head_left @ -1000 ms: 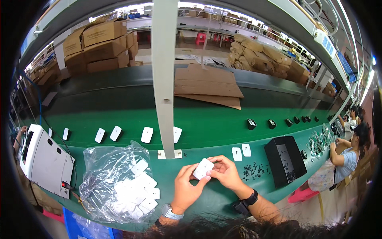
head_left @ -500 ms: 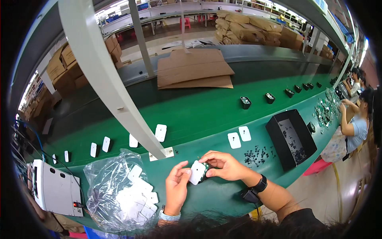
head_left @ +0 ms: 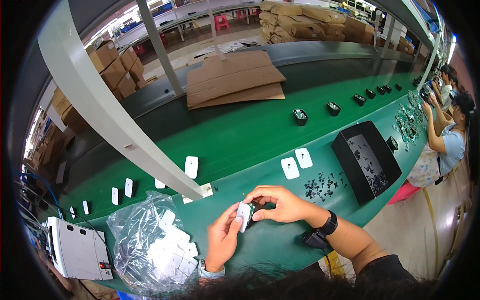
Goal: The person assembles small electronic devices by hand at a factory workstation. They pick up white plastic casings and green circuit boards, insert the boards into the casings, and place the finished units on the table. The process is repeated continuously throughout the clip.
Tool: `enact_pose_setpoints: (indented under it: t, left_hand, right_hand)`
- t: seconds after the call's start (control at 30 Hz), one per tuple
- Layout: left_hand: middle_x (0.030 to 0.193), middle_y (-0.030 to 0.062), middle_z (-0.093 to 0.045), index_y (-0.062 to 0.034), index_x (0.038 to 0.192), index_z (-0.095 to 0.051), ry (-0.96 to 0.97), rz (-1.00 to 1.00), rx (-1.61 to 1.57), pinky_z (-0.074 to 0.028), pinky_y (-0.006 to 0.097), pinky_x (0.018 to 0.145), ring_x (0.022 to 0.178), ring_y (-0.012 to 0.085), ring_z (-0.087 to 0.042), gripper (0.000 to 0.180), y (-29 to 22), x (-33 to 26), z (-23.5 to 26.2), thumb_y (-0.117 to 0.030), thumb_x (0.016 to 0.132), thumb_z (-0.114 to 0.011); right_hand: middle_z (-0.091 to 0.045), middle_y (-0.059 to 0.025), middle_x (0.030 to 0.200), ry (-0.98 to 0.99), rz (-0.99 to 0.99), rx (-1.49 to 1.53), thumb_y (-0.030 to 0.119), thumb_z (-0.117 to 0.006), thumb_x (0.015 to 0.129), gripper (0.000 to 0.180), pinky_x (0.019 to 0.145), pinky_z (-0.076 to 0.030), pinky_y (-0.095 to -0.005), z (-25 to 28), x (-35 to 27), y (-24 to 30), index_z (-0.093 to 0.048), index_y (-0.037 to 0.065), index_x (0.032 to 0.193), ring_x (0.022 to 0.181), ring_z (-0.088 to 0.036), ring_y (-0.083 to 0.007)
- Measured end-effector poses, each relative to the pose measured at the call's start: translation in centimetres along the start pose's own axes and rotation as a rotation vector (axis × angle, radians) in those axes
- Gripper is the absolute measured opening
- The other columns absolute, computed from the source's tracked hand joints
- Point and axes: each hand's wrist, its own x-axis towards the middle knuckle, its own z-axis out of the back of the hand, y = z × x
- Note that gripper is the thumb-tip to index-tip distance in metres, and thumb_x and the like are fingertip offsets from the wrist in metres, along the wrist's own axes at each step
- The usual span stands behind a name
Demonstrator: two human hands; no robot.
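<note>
Between my two hands, over the front of the green table, is a small device with a white cover plate (head_left: pixel 244 212) on its left face. My left hand (head_left: pixel 223 240) grips the cover plate, its thumb pressed on the white face. On the other side my right hand (head_left: pixel 282 205) pinches the dark housing (head_left: pixel 251 218), whose green inside shows at the edge; the rest of it is hidden by fingers. Just left of my left hand lies a clear plastic bag (head_left: pixel 145 245) with several white plates (head_left: pixel 172 252) spilling out.
Two white plates (head_left: pixel 289 168) lie beyond my right hand, beside scattered small black parts (head_left: pixel 322 187). A black box (head_left: pixel 345 167) stands right of them. White-faced and open black housings (head_left: pixel 300 117) line the green belt. A post (head_left: pixel 115 130) rises ahead. A co-worker (head_left: pixel 450 137) sits at far right.
The white cover plate has turned more edge-on, and my left thumb now presses its face. My left hand has come closer around the device. The whole view has shifted slightly.
</note>
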Motion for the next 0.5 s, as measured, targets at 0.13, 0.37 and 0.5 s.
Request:
enact_pose_setpoints:
  t: [0.13,0.37,0.5]
  left_hand:
    - [0.126,0.0133,-0.061,0.0075,0.143,-0.046,0.045,-0.148,-0.043,-0.054,0.029,0.090,0.108,0.0172,-0.063,0.046,-0.4,-0.1,-0.8,-0.002,0.099,-0.058]
    - [0.127,0.0174,-0.060,0.0041,0.142,-0.045,-0.029,0.059,-0.380,-0.060,0.044,0.085,0.109,0.0280,-0.066,0.042,0.0,0.2,0.6,-0.020,0.108,-0.038]
    - [0.130,0.0199,-0.059,0.0031,0.140,-0.043,0.027,0.163,-0.537,-0.061,0.050,0.083,0.108,0.0342,-0.066,0.041,-1.3,0.1,0.0,-0.020,0.108,-0.035]
  right_hand:
    - [-0.063,-0.0067,0.113,-0.004,-0.006,-0.007,0.011,-0.079,0.086,0.040,0.089,-0.055,-0.0319,-0.1,0.0,0.0,-0.065,0.003,0.122,0.099,-0.062,-0.0157]
    - [-0.066,-0.0084,0.116,0.059,0.065,-0.031,0.006,-0.081,0.081,0.038,0.087,-0.054,-0.0323,0.8,0.0,0.5,-0.067,0.004,0.117,0.100,-0.063,-0.0176]
    - [-0.067,-0.0111,0.123,0.108,0.153,-0.145,0.003,-0.080,0.079,0.037,0.088,-0.053,-0.0358,0.6,0.1,0.8,-0.068,0.005,0.114,0.103,-0.063,-0.0226]
